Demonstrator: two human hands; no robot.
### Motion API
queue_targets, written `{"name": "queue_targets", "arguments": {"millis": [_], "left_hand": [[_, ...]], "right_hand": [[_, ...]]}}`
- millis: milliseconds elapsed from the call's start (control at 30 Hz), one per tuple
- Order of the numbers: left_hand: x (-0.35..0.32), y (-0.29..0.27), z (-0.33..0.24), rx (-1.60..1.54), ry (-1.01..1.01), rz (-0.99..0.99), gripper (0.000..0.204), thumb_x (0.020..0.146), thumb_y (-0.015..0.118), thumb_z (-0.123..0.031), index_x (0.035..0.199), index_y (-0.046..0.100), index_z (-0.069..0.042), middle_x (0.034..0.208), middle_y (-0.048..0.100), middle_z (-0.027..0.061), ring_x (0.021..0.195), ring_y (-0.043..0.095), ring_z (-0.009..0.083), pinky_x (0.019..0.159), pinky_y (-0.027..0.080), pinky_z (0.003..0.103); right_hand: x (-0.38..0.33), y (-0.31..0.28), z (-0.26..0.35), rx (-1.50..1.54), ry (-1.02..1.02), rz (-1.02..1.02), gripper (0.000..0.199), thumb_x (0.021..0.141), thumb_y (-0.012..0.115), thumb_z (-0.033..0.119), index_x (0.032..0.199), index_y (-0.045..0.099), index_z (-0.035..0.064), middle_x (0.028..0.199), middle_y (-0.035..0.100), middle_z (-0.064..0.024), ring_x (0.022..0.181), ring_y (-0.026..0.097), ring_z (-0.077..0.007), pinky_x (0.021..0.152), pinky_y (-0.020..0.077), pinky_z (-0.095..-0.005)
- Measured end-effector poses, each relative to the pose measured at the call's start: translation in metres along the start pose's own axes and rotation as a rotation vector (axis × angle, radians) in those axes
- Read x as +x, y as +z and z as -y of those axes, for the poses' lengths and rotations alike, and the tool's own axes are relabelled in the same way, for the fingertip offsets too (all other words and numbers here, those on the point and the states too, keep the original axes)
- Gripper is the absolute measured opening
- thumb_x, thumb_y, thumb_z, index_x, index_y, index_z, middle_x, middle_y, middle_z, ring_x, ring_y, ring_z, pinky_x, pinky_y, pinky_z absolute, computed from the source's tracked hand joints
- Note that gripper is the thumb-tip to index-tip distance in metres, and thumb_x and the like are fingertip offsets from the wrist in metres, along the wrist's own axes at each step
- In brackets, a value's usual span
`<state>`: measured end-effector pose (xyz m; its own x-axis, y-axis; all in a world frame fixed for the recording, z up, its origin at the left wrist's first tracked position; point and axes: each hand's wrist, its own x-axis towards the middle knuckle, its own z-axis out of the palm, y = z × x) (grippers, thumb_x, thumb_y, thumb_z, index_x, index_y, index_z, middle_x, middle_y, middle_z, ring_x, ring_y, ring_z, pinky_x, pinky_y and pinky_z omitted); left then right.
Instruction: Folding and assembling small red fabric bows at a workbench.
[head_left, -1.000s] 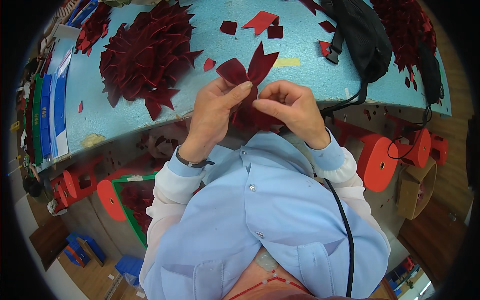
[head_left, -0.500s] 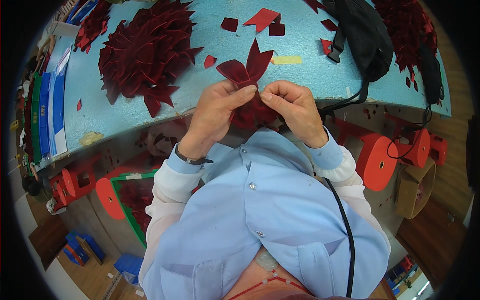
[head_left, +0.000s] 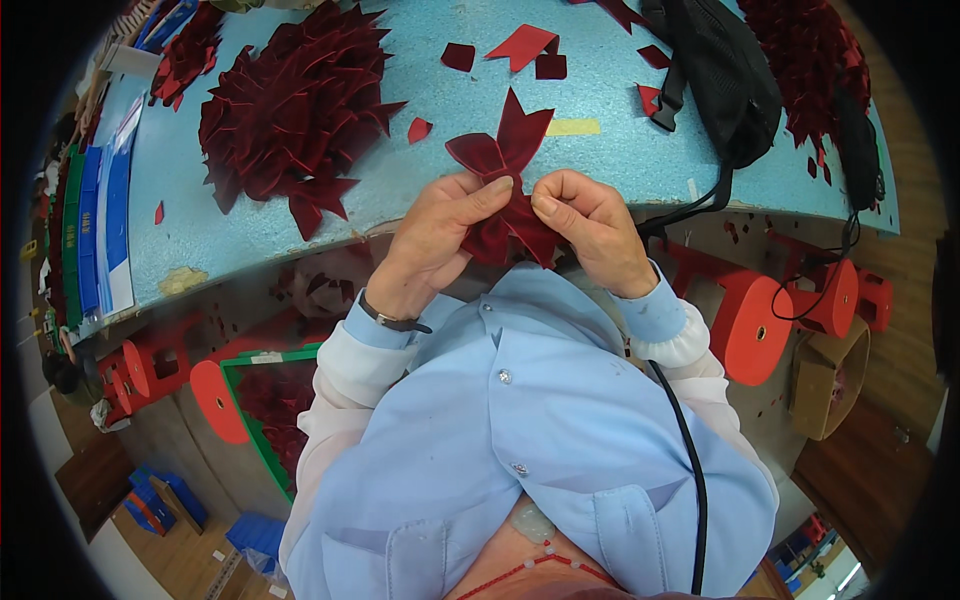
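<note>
A dark red velvet ribbon bow (head_left: 522, 125) is held up at the near edge of the blue table, its tails and loops spread above and below my fingers. My left hand (head_left: 435, 225) pinches the bow's middle, thumb on top. At its right side, my right hand (head_left: 595, 225) has thumb and forefinger pressed together on the bow's edge; the exact grip is partly hidden. Left of my hands lies a big heap of dark red velvet bows (head_left: 290, 110).
Red ribbon scraps (head_left: 522, 45) and a yellow strip (head_left: 573, 127) lie on the blue table (head_left: 400, 190). A black bag (head_left: 725, 80) sits at the right before another red pile (head_left: 805, 60). Red stools (head_left: 755, 330) and a green-rimmed crate (head_left: 232, 380) stand below the table edge.
The bow has come slightly down and turned, so more of its lower loops show. Both hands have shifted a little with it, still closed on it.
</note>
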<state>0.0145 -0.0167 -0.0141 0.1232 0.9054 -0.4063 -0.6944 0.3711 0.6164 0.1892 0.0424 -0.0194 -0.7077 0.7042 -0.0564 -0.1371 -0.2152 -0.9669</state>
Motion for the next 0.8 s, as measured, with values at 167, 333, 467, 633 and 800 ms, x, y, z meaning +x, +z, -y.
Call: {"name": "queue_targets", "arguments": {"millis": [167, 333, 467, 633, 800], "left_hand": [[0.006, -0.001, 0.001, 0.079, 0.108, -0.066, 0.013, 0.089, 0.057, -0.011, 0.097, 0.058, 0.0, 0.093, 0.064, 0.0073, 0.082, 0.062, 0.0123, 0.073, 0.051, 0.025], [0.003, 0.009, 0.002, 0.113, 0.259, -0.067, 0.021, 0.087, 0.061, -0.013, 0.099, 0.057, 0.003, 0.094, 0.063, 0.0075, 0.083, 0.06, 0.0115, 0.074, 0.048, 0.024], [0.008, 0.004, 0.003, 0.064, 0.228, -0.066, 0.02, 0.087, 0.061, -0.013, 0.097, 0.057, 0.003, 0.093, 0.063, 0.0079, 0.083, 0.061, 0.012, 0.074, 0.049, 0.024], [0.012, -0.001, 0.0, -0.005, 0.116, -0.057, 0.02, 0.088, 0.06, -0.014, 0.096, 0.056, 0.004, 0.091, 0.063, 0.0095, 0.078, 0.062, 0.0153, 0.069, 0.051, 0.027], [0.015, -0.004, -0.001, -0.004, 0.072, -0.04, 0.021, 0.088, 0.059, -0.016, 0.095, 0.055, 0.004, 0.088, 0.063, 0.0115, 0.072, 0.062, 0.0188, 0.064, 0.052, 0.029]], "right_hand": [[0.004, 0.006, 0.006, -0.142, 0.028, -0.072, 0.015, 0.091, 0.055, 0.014, 0.087, 0.055, -0.001, 0.076, 0.051, 0.0039, 0.068, 0.042, -0.0036, 0.061, 0.036, -0.017], [0.005, 0.016, 0.007, -0.12, 0.039, -0.132, 0.016, 0.09, 0.056, 0.014, 0.088, 0.058, -0.0019, 0.075, 0.056, 0.002, 0.066, 0.047, -0.0035, 0.059, 0.0386, -0.0175], [0.009, 0.014, -0.004, 0.073, 0.048, -0.193, 0.016, 0.09, 0.057, 0.013, 0.089, 0.061, -0.0024, 0.076, 0.059, 0.0004, 0.067, 0.05, -0.0036, 0.058, 0.0399, -0.0176], [0.012, 0.013, -0.009, 0.216, 0.052, -0.203, 0.016, 0.091, 0.055, 0.012, 0.093, 0.061, -0.0027, 0.079, 0.062, -0.0029, 0.067, 0.054, -0.007, 0.06, 0.0439, -0.02], [0.013, 0.01, -0.011, 0.281, 0.076, -0.168, 0.016, 0.091, 0.053, 0.011, 0.094, 0.061, -0.0027, 0.08, 0.062, -0.005, 0.068, 0.055, -0.0104, 0.062, 0.0455, -0.0229]]}}
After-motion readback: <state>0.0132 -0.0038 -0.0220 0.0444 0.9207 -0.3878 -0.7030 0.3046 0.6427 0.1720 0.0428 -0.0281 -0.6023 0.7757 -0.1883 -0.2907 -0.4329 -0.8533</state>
